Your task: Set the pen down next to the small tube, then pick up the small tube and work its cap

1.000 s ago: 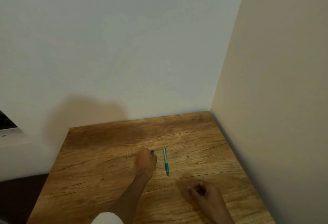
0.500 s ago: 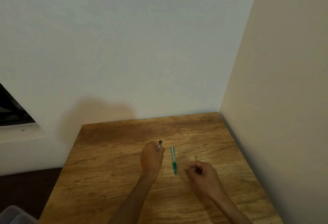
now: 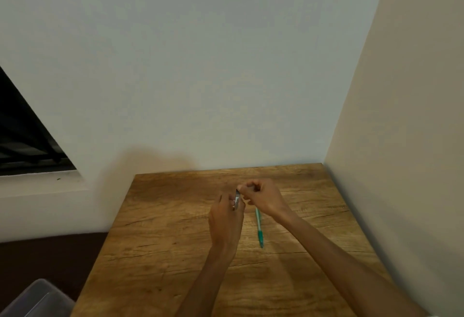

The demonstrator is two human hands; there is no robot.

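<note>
Your left hand (image 3: 226,218) has its fingers (image 3: 240,203) curled round one small grey metal piece (image 3: 237,198), held upright above the bench (image 3: 155,254); too small to say what it is. Your right hand (image 3: 262,197) sits at its 3 o'clock, fingers (image 3: 244,188) bent tight and pinching at the piece's top end; whether they grip it I cannot tell. One green pen (image 3: 259,228) lies flat on the bench at 5 o'clock from the piece, its upper end hidden under your right hand. One clear plastic bin (image 3: 37,299) at 8 o'clock, off the bench. One dark window (image 3: 22,135) at 10 o'clock. Two walls meet at 1 o'clock.
</note>
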